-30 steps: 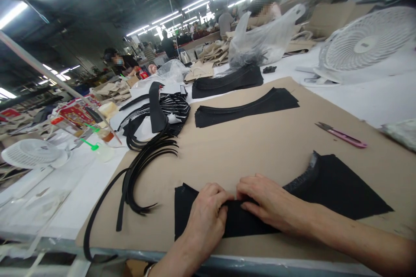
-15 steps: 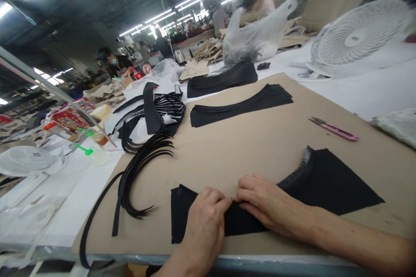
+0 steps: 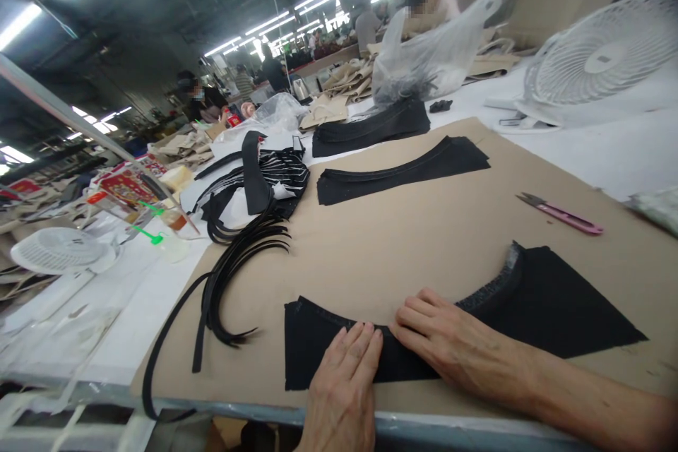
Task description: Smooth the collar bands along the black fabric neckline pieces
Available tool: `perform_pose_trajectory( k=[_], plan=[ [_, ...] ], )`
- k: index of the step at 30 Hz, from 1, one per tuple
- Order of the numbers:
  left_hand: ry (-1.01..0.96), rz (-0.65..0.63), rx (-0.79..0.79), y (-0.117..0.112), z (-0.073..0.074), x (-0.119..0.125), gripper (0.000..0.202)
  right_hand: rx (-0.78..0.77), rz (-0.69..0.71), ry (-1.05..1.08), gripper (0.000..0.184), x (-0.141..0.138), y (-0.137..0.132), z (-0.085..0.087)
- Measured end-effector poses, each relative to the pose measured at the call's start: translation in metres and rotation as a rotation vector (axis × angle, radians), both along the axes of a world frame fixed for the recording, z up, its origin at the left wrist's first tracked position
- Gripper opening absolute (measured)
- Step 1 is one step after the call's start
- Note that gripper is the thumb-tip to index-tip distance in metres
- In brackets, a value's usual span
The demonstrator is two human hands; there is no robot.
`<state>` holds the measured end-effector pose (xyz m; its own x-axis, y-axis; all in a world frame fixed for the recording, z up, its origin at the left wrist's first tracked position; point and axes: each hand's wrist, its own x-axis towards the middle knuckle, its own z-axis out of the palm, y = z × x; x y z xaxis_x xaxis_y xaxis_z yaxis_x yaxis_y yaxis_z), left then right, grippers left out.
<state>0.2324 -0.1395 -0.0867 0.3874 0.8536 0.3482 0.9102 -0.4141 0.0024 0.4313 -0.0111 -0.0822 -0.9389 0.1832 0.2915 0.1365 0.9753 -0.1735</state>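
A black fabric piece (image 3: 572, 304) with a curved upper edge lies across the brown board in front of me. A grey-black strip (image 3: 495, 282) runs along the right part of that curve. My left hand (image 3: 347, 381) rests flat on the left half of the fabric, fingers stretched out, their tips near the curved edge. Just right of it, my right hand (image 3: 450, 335) has its fingers bent and pressed together on the edge, at the strip's left end. The right thumb is hidden.
The brown board (image 3: 371, 254) bears pink-handled thread snips (image 3: 561, 215), a curved black piece (image 3: 402, 169) and a bundle of black strips (image 3: 227, 289). Behind stand a plastic bag (image 3: 429, 56) and a white fan (image 3: 604, 60). Glue bottles (image 3: 167, 244) stand left. Other people work farther back.
My left hand has gone from pinching the edge to lying flat on the fabric. The left part of the edge now looks folded down. My right hand stays at the edge.
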Motion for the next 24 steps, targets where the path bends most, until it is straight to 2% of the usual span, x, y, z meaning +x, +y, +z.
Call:
perform_pose_trajectory(
  k=[4, 9, 12, 15, 19, 24],
  plan=[
    [-0.12, 0.066, -0.052, -0.001, 0.003, 0.004, 0.058, 0.007, 0.01, 0.05, 0.026, -0.003, -0.001, 0.0],
    [-0.336, 0.212, -0.015, -0.004, 0.004, 0.008, 0.046, 0.018, 0.013, 0.069, 0.031, -0.004, -0.001, -0.001],
    [-0.345, 0.353, 0.045, -0.004, 0.003, -0.005, 0.04, -0.006, 0.014, 0.036, 0.031, -0.003, -0.002, -0.001],
    [-0.316, 0.459, 0.091, -0.001, 0.001, -0.028, 0.039, -0.023, 0.009, 0.035, 0.034, -0.004, -0.002, -0.001],
    [-0.252, 0.422, 0.067, 0.003, -0.004, -0.053, 0.04, -0.048, 0.016, 0.04, 0.035, -0.004, -0.001, -0.001],
    [-0.132, 0.37, 0.04, 0.003, -0.004, -0.058, 0.04, -0.056, 0.015, 0.042, 0.033, -0.004, -0.001, -0.002]
  ],
)
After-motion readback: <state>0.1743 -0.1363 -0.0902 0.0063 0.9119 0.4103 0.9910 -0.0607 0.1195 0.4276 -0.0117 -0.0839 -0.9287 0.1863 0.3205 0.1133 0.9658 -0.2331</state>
